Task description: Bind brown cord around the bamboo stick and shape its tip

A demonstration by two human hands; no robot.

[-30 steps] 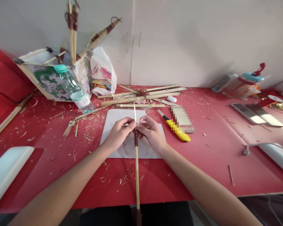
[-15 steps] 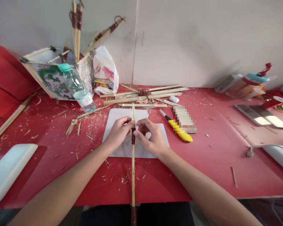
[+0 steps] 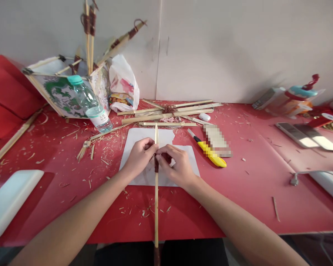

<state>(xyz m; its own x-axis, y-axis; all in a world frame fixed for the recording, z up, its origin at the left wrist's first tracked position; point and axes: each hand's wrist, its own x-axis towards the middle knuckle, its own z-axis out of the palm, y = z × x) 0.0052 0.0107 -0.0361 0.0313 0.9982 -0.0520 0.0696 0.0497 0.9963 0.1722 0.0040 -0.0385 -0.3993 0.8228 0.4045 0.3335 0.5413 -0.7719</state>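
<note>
A slim bamboo spear (image 3: 156,207) points away from me, its pale pointed tip (image 3: 156,133) over a white sheet of paper (image 3: 190,162). Dark brown cord (image 3: 156,166) is wound around it below the tip, and a second brown wrapping (image 3: 157,255) covers its near end at the table edge. My left hand (image 3: 140,155) grips the spear from the left, just under the tip, with thumb and fingers closed. From the right, my right hand (image 3: 176,162) pinches with thumb and forefinger at the top of the cord winding; what exactly lies between those fingertips is hidden.
A yellow utility knife (image 3: 212,155) lies right of the paper, blade extended. Bamboo strips (image 3: 169,114) lie behind it. Further left stand a water bottle (image 3: 93,105) and a dragon-painted holder (image 3: 63,94) with more wrapped sticks. Shavings litter the red table (image 3: 255,184).
My right hand's fingers have moved left and closed against the spear at the cord, where they were slightly apart before. My left hand keeps its grip.
</note>
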